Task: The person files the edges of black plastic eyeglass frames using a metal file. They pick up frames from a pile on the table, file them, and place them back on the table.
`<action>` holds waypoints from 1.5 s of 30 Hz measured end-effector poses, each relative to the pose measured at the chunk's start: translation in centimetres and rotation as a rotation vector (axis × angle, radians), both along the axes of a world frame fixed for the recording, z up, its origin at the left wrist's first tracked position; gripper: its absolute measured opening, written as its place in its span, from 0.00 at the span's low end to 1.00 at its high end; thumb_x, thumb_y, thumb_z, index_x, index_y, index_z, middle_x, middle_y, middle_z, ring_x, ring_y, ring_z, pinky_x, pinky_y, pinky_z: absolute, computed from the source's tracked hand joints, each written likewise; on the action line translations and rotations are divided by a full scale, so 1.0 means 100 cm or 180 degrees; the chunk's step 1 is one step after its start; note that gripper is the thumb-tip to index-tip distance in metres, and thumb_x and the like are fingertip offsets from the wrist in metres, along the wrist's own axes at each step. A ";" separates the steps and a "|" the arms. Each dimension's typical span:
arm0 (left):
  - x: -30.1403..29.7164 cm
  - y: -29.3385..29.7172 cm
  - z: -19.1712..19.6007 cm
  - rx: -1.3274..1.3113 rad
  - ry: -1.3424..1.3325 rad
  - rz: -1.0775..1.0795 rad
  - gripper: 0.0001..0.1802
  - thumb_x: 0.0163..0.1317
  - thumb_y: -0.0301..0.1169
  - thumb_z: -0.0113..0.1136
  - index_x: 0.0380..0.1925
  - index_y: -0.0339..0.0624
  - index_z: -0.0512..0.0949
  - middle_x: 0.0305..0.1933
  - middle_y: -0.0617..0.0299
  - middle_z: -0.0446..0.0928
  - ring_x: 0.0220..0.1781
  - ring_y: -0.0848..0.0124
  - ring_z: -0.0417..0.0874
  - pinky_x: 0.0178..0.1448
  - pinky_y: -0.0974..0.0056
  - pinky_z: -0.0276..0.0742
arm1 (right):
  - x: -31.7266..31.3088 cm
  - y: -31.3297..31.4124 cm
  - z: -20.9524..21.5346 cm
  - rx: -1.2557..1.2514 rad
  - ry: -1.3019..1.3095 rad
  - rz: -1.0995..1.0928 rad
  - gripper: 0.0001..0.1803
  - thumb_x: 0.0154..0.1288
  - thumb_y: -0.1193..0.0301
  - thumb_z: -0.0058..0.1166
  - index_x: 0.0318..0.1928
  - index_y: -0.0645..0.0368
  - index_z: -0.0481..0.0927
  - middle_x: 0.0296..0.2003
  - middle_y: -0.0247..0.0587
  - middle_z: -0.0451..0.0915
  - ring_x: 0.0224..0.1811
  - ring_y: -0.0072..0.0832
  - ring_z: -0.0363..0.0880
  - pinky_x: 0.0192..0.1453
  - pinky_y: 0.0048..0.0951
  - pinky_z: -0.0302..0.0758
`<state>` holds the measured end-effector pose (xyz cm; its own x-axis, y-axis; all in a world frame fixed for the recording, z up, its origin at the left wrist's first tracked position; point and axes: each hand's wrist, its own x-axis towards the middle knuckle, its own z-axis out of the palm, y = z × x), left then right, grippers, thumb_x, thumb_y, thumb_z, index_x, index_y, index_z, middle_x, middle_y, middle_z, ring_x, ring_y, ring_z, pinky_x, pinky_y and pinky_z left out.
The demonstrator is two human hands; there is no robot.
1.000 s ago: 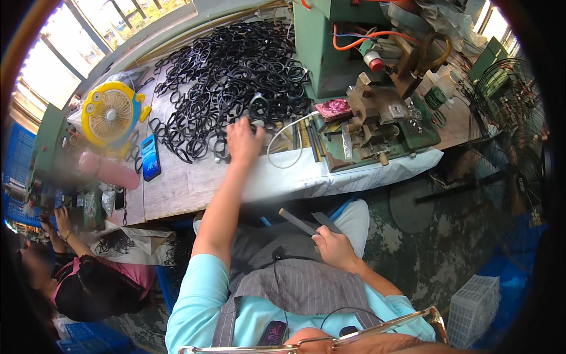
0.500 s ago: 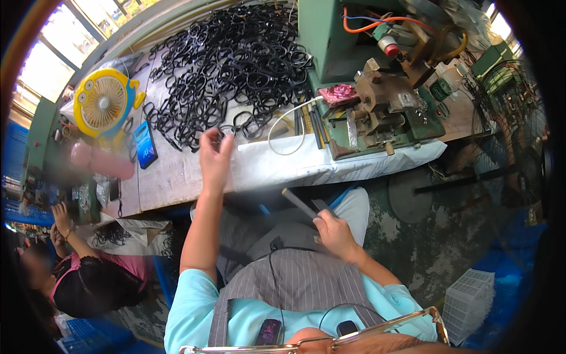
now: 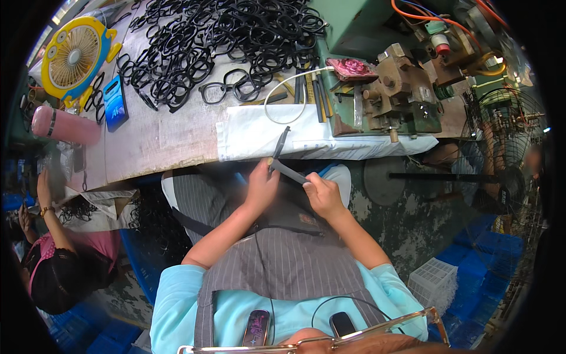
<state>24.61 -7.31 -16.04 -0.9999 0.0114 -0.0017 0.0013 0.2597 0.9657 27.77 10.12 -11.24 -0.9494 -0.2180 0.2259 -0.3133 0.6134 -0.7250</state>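
Note:
My left hand (image 3: 261, 187) is closed on a narrow black piece (image 3: 282, 139) that sticks up past the fingers. It could be an eyeglass frame seen edge-on; I cannot tell for sure. In my right hand (image 3: 323, 193) is a flat grey bar that looks like a file (image 3: 290, 171), slanting up to the left. Its tan tip meets the left fingers, against or just beside the black piece. Both hands are over my lap, in front of the bench edge. Black eyeglass frames (image 3: 227, 87) lie on the bench beyond, at the near edge of a large heap (image 3: 236, 29).
A green machine with a metal fixture (image 3: 392, 88) stands at the right. Bar tools (image 3: 318, 97), a white cable (image 3: 266, 105) and a white sheet (image 3: 247, 133) lie before it. Left are a yellow fan (image 3: 73, 57), phone (image 3: 115, 105), pink bottle (image 3: 65, 125) and another person (image 3: 76, 259).
My left hand has come back from the heap's edge to meet my right hand, now with the black piece in it. The file has moved slightly up and left. The view has shifted.

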 end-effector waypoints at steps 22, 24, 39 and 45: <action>-0.009 -0.006 -0.024 -0.0316 0.0721 0.0026 0.06 0.49 0.20 0.57 0.29 0.34 0.72 0.23 0.43 0.71 0.25 0.46 0.74 0.30 0.53 0.69 | -0.023 -0.031 0.011 0.1151 -0.0638 0.0080 0.19 0.69 0.57 0.47 0.27 0.58 0.69 0.15 0.51 0.76 0.18 0.51 0.77 0.21 0.48 0.72; -0.007 -0.005 -0.022 -0.0249 0.0520 0.0037 0.06 0.50 0.20 0.56 0.29 0.34 0.72 0.23 0.43 0.71 0.25 0.46 0.74 0.29 0.53 0.69 | -0.035 -0.036 0.003 0.1121 -0.0510 0.0061 0.19 0.69 0.57 0.47 0.27 0.58 0.69 0.14 0.50 0.75 0.18 0.51 0.76 0.21 0.48 0.72; -0.009 -0.005 -0.017 -0.0769 0.0681 0.0185 0.08 0.46 0.21 0.61 0.25 0.36 0.71 0.21 0.48 0.71 0.25 0.48 0.75 0.29 0.53 0.70 | -0.045 -0.026 -0.003 0.1053 -0.0336 0.0218 0.17 0.67 0.58 0.51 0.27 0.57 0.70 0.16 0.48 0.77 0.17 0.48 0.77 0.21 0.46 0.72; -0.008 -0.003 -0.013 -0.0489 0.0367 0.0340 0.09 0.45 0.22 0.63 0.25 0.36 0.72 0.19 0.51 0.68 0.21 0.54 0.72 0.27 0.57 0.68 | -0.032 -0.033 0.009 0.1154 -0.0476 -0.0001 0.18 0.68 0.57 0.50 0.28 0.58 0.70 0.16 0.49 0.77 0.18 0.48 0.77 0.21 0.46 0.72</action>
<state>23.81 -7.64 -17.35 -0.9891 -0.0863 0.1191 0.0739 0.4085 0.9098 24.60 6.83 -10.35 -0.9661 -0.2580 -0.0067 -0.2204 0.8381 -0.4990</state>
